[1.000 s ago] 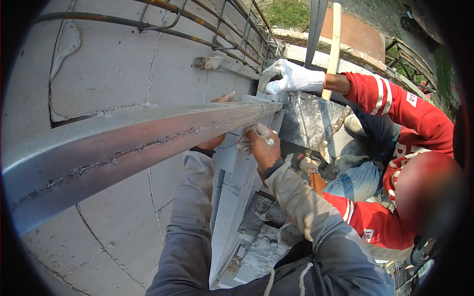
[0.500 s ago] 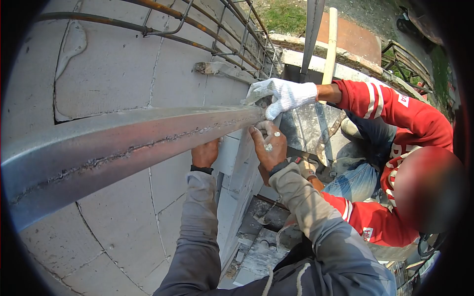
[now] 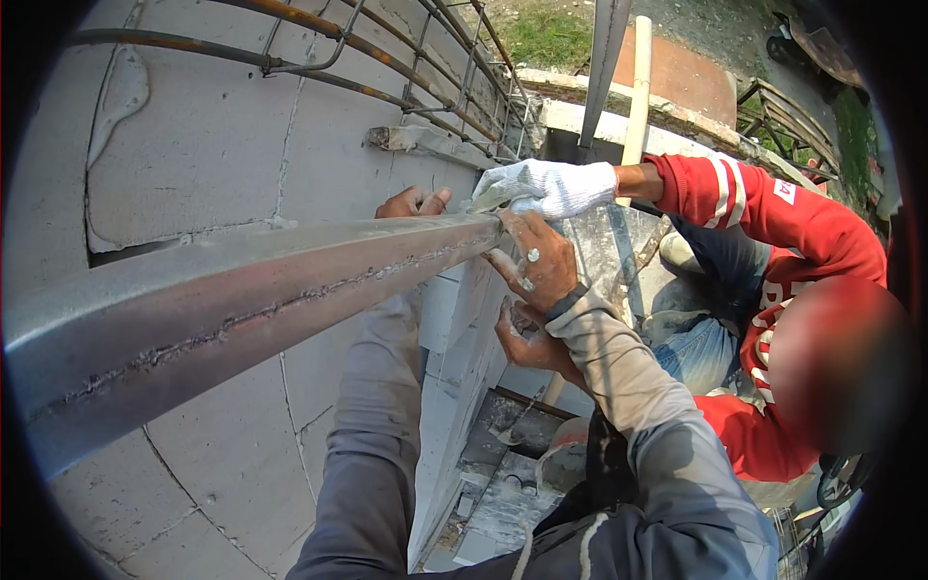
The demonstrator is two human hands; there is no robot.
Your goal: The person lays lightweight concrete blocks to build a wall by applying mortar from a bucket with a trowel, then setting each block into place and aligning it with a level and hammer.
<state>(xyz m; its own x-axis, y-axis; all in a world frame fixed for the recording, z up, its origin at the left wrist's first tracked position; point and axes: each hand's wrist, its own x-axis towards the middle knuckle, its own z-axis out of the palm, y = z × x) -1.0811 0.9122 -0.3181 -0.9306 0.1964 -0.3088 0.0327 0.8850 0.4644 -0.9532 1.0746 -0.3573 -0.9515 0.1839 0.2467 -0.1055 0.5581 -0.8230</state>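
Observation:
A long metal bar (image 3: 261,300) with a rough weld seam runs from the near left to the middle of the view. My right hand (image 3: 543,253) is closed around its far end, white flecks on the skin. Passing behind the bar, my left forearm comes out at my left hand (image 3: 414,202), whose fingers are curled beside the pale block wall (image 3: 208,145); what they hold, if anything, is hidden. A co-worker's white-gloved hand (image 3: 556,187) touches the bar's far end, just above my right hand. The co-worker's bare hand (image 3: 530,338) is below my right wrist.
The co-worker in red sleeves (image 3: 710,193) crouches at the right. Rusty rebar (image 3: 387,53) runs along the wall top. A second metal post (image 3: 604,72) and a pale pole (image 3: 639,97) stand beyond. A bucket (image 3: 563,459) sits below.
My left hand has gone from below the bar to its far side. My right hand has shifted up onto the bar's end. The co-worker's bare hand has come up towards my right wrist.

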